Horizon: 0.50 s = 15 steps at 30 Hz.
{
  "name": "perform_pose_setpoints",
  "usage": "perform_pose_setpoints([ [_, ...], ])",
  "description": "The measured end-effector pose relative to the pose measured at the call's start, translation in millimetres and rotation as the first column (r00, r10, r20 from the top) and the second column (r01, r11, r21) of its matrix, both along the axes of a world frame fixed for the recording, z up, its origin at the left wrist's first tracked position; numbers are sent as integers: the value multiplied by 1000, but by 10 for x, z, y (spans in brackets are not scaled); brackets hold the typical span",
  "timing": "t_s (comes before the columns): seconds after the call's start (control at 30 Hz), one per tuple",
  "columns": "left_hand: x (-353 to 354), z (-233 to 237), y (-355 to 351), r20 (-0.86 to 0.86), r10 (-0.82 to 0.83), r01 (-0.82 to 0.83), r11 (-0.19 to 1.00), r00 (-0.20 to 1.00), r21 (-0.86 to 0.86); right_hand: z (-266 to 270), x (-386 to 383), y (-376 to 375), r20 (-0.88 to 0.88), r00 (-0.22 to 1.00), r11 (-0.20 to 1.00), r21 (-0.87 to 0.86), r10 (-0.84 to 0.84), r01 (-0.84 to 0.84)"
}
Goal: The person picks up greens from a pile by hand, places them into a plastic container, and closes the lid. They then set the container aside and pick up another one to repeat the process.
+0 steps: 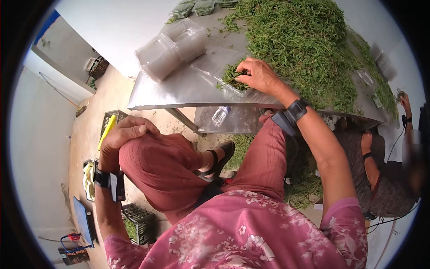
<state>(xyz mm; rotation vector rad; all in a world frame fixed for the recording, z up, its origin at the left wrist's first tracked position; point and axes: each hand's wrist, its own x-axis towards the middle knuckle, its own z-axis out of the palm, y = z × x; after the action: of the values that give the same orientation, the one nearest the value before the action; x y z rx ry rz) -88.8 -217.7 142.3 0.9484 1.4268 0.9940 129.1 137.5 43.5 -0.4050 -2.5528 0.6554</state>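
My right hand (261, 77) is closed on a small bunch of leafy green sprigs (233, 75), its thumb and fingers pinched together. Beneath it, a clear plastic clamshell box (239, 93) sits near the front edge of the metal table (165, 96), with greens inside and a few stems over its rim. A large heap of the same greens (300, 45) covers the table just beyond this hand. My left hand (127, 132) lies over my raised knee, holding nothing; some of its fingers are partly hidden.
Stacked clear clamshell boxes (168, 51) lie left of the box, with filled ones (204, 7) at the back. A co-worker's hand (404, 102) holds sprigs at the far right. Crates (139, 219) stand on the floor at left. A plastic bottle (220, 115) lies under the tabletop.
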Motion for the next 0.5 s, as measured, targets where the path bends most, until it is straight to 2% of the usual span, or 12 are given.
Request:
perform_pose_setpoints([
  [0.17, 62, 65, -88, -61, -3, 5, 1000, 998, 30, 21, -16, 9, 42, 999, 1000, 7, 5, -5],
  [0.23, 49, -4, -56, -89, 33, -33, 999, 995, 10, 4, -14, 30, 37, 999, 1000, 10, 11, -12],
  [0.5, -237, -390, 294, -101, -18, 19, 1000, 995, 6, 5, -9, 37, 11, 1000, 999, 45, 13, -13],
])
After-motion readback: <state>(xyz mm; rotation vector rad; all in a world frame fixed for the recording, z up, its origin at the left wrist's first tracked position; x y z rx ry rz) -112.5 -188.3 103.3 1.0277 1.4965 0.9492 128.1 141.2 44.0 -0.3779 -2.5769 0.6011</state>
